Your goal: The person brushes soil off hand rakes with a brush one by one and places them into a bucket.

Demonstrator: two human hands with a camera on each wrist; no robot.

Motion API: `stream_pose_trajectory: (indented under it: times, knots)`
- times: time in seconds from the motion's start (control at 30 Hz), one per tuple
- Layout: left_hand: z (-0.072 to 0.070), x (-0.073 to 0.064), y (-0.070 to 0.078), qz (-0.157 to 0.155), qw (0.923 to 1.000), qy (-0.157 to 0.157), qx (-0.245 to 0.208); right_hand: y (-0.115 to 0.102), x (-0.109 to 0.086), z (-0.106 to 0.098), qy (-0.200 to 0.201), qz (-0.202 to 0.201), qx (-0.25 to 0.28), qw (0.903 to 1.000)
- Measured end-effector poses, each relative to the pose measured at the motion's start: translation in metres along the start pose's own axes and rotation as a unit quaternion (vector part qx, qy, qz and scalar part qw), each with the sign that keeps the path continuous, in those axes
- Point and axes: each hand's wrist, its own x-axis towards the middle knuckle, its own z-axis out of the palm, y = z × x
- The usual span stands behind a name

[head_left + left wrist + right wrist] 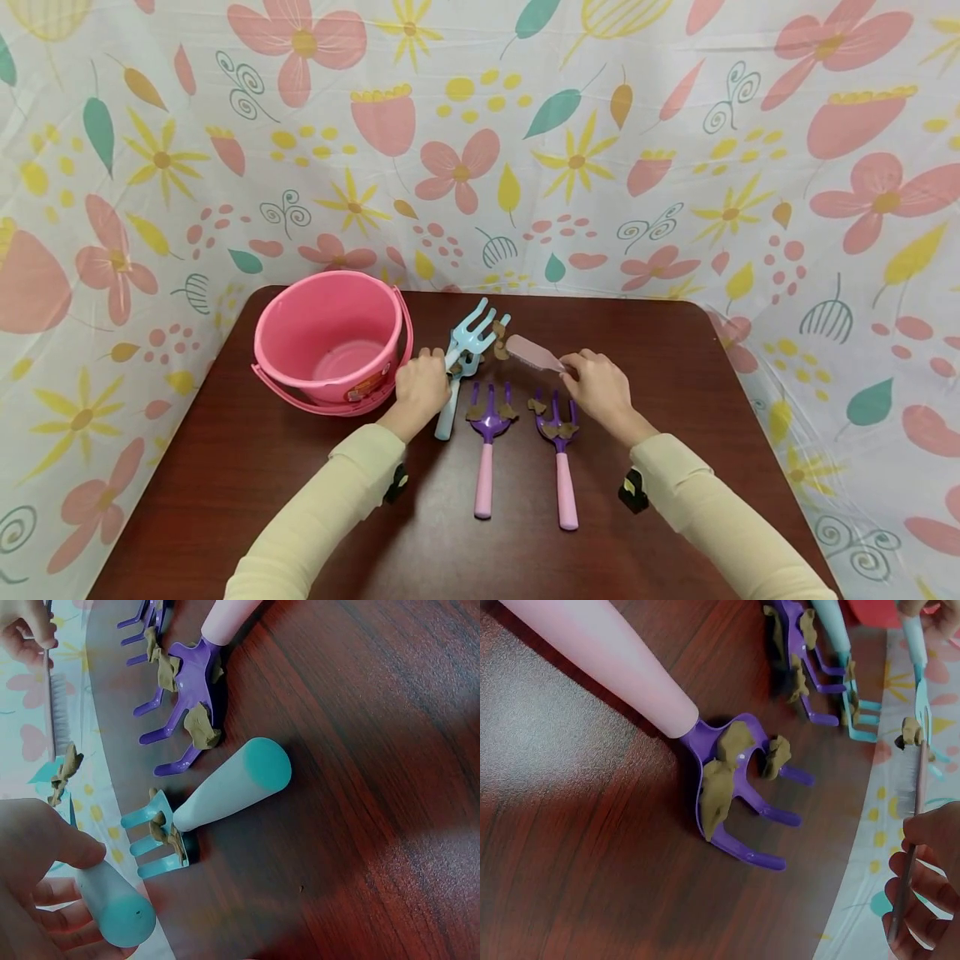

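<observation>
My left hand (pixel 422 385) grips the handle of a light blue hand fork (pixel 471 335), its tines raised toward the back of the table. My right hand (pixel 600 385) holds a pink brush (pixel 532 352) by its handle, bristles facing down and left. Brown clay-like lumps (pixel 910 731) at the fork's tines meet the brush's tip in the right wrist view. Under the held fork, another light blue fork (pixel 232 784) lies on the table with brown lumps on its head. Two purple forks with pink handles (pixel 483 483) (pixel 567 492) lie nearer me, brown lumps stuck on both.
A pink bucket (pixel 270 350) with its handle folded down stands at the back left, beside my left hand. The dark wooden table (pixel 660 533) ends at a flower-printed cloth (pixel 465 242) hanging behind and at the sides.
</observation>
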Motion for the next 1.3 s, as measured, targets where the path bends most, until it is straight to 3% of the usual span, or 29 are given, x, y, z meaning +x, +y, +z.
stream_pose_trajectory:
  times: [0.5, 0.97, 1.17, 1.3]
  knots:
    - [0.001, 0.002, -0.003, 0.007, 0.9995, 0.030, -0.007, 0.005, 0.007, -0.005, 0.019, 0.017, -0.002, 0.9997]
    - [0.005, -0.005, 0.008, 0.032, 0.9993, 0.021, -0.003, -0.026, 0.024, 0.000, 0.049, -0.017, 0.016, 0.9985]
    - [0.003, -0.009, 0.012, 0.048, 0.9978, 0.044, 0.003, -0.028, 0.029, 0.003, 0.074, -0.010, 0.000, 0.9972]
    - [0.001, -0.010, 0.011, 0.049, 0.9970, 0.058, 0.011, -0.029, 0.029, 0.003, 0.061, -0.003, -0.002, 0.9981]
